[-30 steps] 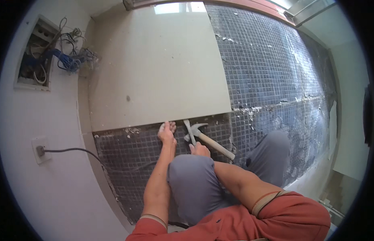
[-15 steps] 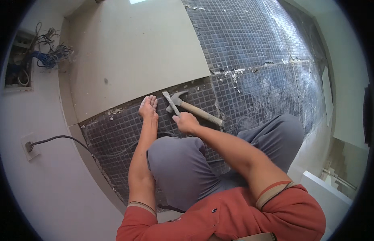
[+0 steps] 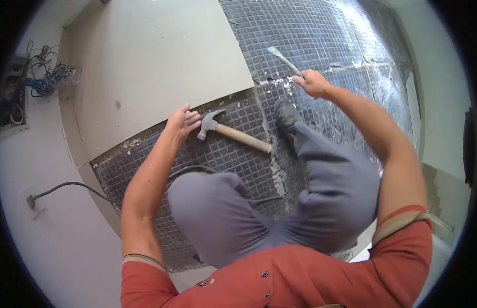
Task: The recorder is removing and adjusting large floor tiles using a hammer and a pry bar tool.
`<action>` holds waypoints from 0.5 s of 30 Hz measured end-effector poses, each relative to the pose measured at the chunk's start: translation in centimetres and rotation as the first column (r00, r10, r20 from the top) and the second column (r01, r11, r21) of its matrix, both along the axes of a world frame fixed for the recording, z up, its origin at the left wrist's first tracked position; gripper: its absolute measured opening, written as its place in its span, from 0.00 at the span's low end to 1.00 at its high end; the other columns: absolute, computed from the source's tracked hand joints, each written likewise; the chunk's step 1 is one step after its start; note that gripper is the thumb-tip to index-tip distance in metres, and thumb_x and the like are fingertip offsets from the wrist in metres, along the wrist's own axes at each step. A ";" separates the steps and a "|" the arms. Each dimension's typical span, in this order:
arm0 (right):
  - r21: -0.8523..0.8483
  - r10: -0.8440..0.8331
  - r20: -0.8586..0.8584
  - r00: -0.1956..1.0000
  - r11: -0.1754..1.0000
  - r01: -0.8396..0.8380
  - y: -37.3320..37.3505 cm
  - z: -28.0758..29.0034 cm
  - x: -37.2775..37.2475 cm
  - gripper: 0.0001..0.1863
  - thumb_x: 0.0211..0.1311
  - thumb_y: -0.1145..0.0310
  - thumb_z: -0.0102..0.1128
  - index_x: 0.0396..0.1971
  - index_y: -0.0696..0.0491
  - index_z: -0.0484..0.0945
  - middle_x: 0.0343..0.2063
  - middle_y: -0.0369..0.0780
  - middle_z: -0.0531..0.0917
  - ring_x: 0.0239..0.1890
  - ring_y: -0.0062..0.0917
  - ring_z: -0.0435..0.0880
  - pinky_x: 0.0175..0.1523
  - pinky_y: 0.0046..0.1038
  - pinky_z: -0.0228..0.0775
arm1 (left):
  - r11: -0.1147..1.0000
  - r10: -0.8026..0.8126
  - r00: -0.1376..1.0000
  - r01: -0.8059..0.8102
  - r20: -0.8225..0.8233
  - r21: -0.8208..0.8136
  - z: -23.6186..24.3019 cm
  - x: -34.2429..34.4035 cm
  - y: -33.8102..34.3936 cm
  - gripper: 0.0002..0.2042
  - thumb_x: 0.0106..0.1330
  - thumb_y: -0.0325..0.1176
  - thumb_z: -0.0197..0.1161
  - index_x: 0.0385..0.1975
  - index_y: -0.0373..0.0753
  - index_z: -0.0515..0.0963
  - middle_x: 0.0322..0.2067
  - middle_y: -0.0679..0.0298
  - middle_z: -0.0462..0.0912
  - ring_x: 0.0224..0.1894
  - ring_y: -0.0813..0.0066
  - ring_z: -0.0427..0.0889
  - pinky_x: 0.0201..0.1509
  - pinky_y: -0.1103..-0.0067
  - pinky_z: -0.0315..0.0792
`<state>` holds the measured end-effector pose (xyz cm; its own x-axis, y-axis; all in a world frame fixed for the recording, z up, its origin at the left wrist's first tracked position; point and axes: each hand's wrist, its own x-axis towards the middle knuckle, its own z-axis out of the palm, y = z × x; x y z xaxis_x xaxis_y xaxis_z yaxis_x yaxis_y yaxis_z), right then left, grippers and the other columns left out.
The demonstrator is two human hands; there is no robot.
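Note:
My left hand (image 3: 184, 121) has its fingers apart beside the front edge of a large cream tile (image 3: 156, 66); whether it touches the tile I cannot tell. My right hand (image 3: 311, 83) grips a flat metal chisel (image 3: 282, 59), held out past the tile's right corner over the dark, grid-marked floor (image 3: 290, 31). Between my hands a claw hammer (image 3: 238, 136) with a wooden handle lies on that floor, its head just right of my left fingers.
A wall box at left spills tangled wires (image 3: 46, 77). Below it a plug (image 3: 32, 200) with a dark cable (image 3: 79, 187) runs onto the floor. My bent legs and shoe (image 3: 287, 115) occupy the front. Pale broken bits lie along the floor joint.
My right hand has carried the chisel away from the tile edge, up and to the right. My left fingers have spread. My shoe has come into sight, and the view has shifted.

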<state>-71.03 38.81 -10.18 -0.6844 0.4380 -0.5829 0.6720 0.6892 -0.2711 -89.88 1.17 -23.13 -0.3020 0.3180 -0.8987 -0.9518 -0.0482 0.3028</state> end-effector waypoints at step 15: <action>-0.007 -0.130 -0.455 0.881 0.990 0.143 -7.4 -12.7 -5.6 0.21 0.51 0.60 0.61 0.39 0.61 0.75 0.38 0.51 0.77 0.44 0.43 0.75 0.53 0.38 0.64 | 0.763 0.420 0.892 -0.448 -0.170 -0.465 -0.1 5.0 12.1 0.17 0.65 0.35 0.57 0.48 0.31 0.67 0.39 0.57 0.73 0.33 0.65 0.77 0.33 0.72 0.78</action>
<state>-76.65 31.44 -22.85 -0.8033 0.5569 -0.2110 0.5682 0.6106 -0.5516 -84.89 13.31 -23.21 -0.3527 -0.3252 -0.8774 -0.8471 -0.2874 0.4471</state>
